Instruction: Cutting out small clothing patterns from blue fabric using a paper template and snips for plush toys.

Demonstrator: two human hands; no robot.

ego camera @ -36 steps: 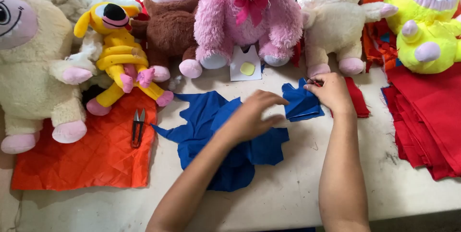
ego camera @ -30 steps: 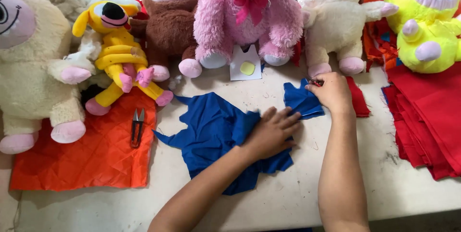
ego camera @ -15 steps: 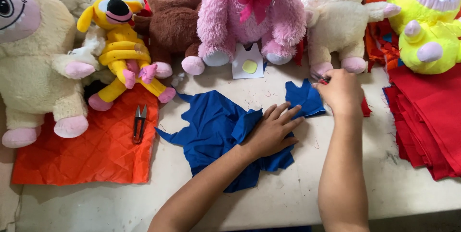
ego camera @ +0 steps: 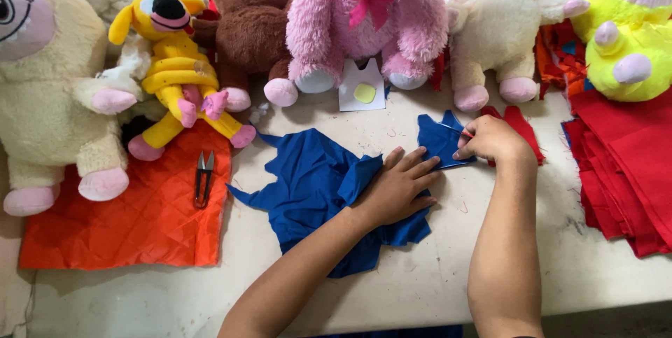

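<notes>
Both hands on blue cloth (ego camera: 315,184): left hand (ego camera: 399,187) flat, fingers released; right hand (ego camera: 493,141) fingers pinching edge, perhaps hiding tool.

Two bare forearms come into view from the near edge, with no sleeves, cuffs or gloves on either. The left hand (ego camera: 399,187) is uncovered, and no ring, watch or strap shows on its wrist. Its fingers (ego camera: 420,163) are slim, with short, plain nails free of polish. The right hand (ego camera: 493,138) is likewise uncovered, its wrist free of any band. The right forearm looks broader, lying nearer the camera. The elbows and upper arms are out of view.
</notes>
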